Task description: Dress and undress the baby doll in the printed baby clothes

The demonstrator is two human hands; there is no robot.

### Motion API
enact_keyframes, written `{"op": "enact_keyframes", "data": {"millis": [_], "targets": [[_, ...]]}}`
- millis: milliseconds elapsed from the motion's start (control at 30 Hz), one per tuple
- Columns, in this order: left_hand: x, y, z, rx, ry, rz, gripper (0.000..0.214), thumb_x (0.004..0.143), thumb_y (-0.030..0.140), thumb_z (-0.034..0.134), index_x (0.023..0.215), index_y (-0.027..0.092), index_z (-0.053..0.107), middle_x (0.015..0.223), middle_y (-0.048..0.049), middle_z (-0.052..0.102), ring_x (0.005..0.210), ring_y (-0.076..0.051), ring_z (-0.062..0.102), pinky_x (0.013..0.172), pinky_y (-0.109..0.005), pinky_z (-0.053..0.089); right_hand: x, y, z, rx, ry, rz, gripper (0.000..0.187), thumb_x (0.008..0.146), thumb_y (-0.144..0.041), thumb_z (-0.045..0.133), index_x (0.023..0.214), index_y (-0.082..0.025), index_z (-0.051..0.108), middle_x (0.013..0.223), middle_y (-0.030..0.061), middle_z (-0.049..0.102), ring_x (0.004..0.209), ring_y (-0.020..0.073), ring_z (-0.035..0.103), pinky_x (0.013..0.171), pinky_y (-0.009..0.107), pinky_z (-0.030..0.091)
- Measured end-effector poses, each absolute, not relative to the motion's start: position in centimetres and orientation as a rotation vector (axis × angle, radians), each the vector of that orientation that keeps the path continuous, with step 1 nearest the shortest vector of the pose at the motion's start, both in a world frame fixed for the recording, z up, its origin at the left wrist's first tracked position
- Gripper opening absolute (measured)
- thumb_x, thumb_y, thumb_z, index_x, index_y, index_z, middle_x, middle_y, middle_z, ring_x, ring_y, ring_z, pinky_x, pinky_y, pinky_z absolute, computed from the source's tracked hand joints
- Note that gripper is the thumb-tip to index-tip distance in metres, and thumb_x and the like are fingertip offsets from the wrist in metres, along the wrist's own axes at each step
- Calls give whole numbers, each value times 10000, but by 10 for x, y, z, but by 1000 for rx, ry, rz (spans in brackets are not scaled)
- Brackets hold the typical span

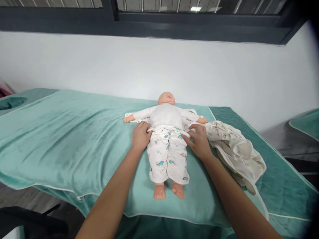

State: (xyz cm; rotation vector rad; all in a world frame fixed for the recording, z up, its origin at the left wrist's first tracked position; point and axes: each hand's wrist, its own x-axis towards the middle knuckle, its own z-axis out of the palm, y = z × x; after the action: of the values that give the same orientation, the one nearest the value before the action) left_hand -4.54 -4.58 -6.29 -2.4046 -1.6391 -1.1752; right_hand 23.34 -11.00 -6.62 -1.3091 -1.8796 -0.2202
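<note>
A baby doll [166, 114] lies on its back on a teal towel [74, 132], arms spread, head toward the wall. It wears a white top and white printed trousers [167, 157]. My left hand [141, 135] grips the trousers' waistband at the doll's right hip, fingers curled. At the other hip my right hand [198, 142] pinches the waistband in the same way. Both bare feet [168, 190] stick out of the trouser legs.
A crumpled cream cloth [235, 151] lies right of the doll, touching my right hand's side. The towel covers a darker teal padded table [286, 186] against a white wall. Another table corner [305, 122] shows far right. A dark chair [30, 222] stands lower left.
</note>
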Motion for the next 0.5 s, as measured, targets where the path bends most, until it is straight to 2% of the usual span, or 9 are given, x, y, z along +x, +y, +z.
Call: {"op": "enact_keyframes", "data": {"millis": [133,233,333,500], "targets": [[-44,-48,-63,-2418,-1620,-1219,176,776,119,516,731,235,391,845,-37,581,851,-223,521,731,-333,388,223,-114,-64,-1227,-1844,104,318,924,-451,580,711,-215,584,795,40,599,862,213,526,832,371,416],[-43,-47,-63,-2469,-1642,-1276,152,781,119,492,749,235,399,838,-25,577,817,-204,523,715,-314,384,217,-107,-63,-1294,-1755,455,443,900,-537,558,614,-212,461,633,-16,454,665,158,441,638,304,359],[-41,-44,-64,-2483,-1688,-1257,118,794,131,485,783,233,425,836,-20,586,777,-195,521,673,-304,358,212,-95,-62,-1320,-1664,737,506,859,-593,561,590,-209,374,585,-41,331,589,119,325,555,277,259],[-30,-27,-62,-2375,-1885,-1217,59,839,188,502,877,232,493,863,-21,627,752,-197,539,643,-294,334,205,-72,-61,-1270,-1542,855,507,826,-609,586,595,-197,402,588,-40,338,600,109,314,546,257,253]]}}
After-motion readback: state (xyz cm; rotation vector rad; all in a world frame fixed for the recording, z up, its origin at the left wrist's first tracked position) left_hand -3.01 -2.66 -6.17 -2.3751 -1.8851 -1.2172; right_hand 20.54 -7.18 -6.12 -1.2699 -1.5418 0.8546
